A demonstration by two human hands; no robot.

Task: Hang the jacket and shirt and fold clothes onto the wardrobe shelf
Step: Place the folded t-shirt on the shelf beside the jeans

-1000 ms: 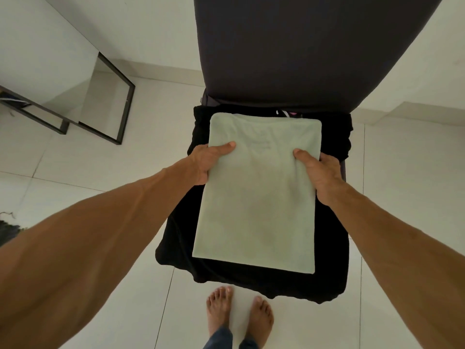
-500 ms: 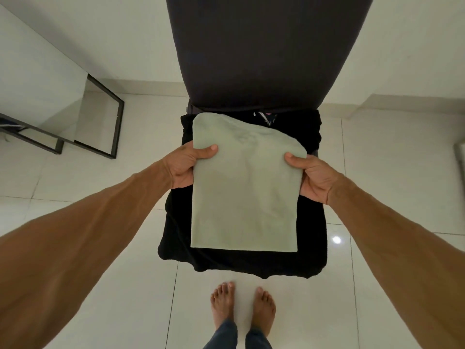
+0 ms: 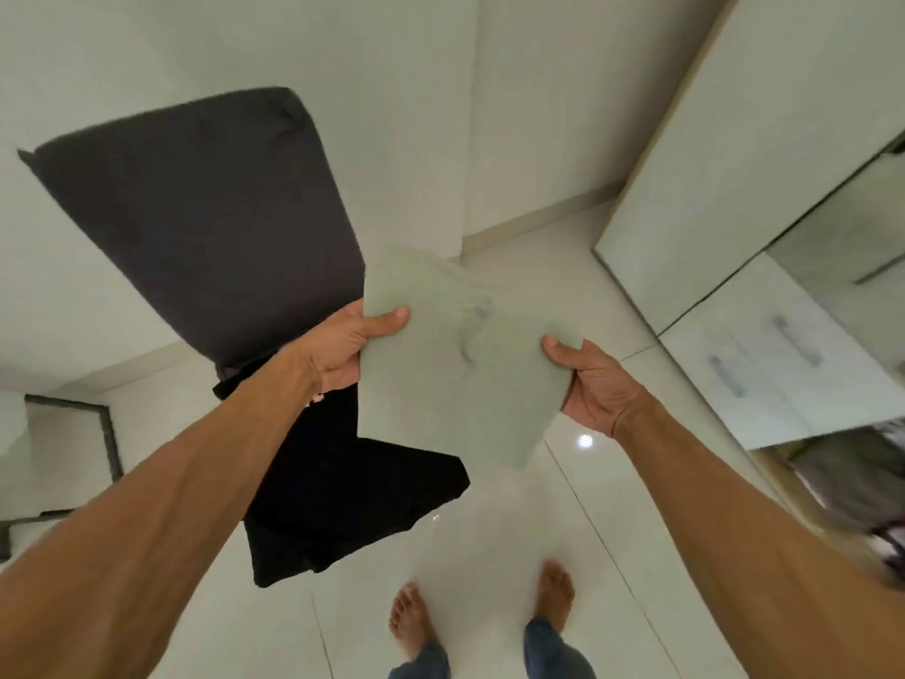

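Observation:
A folded pale green garment (image 3: 455,365) hangs in the air between my two hands, lifted clear of the chair. My left hand (image 3: 345,343) grips its left edge, thumb on top. My right hand (image 3: 595,384) grips its right edge, thumb on top as well. Black clothes (image 3: 352,492) lie draped over the seat of a dark grey chair (image 3: 205,208), down and left of the green garment.
White wardrobe doors (image 3: 725,154) and a drawer unit with handles (image 3: 769,355) stand at the right. Dark clothing (image 3: 852,482) shows in an opening at the lower right. A black-framed mirror (image 3: 105,433) leans at the left. My bare feet (image 3: 411,624) stand on glossy white tiles.
Both hands have lifted the green garment off the black clothes and carried it right. The view has swung right, so the wardrobe has come into sight and the chair sits at the left.

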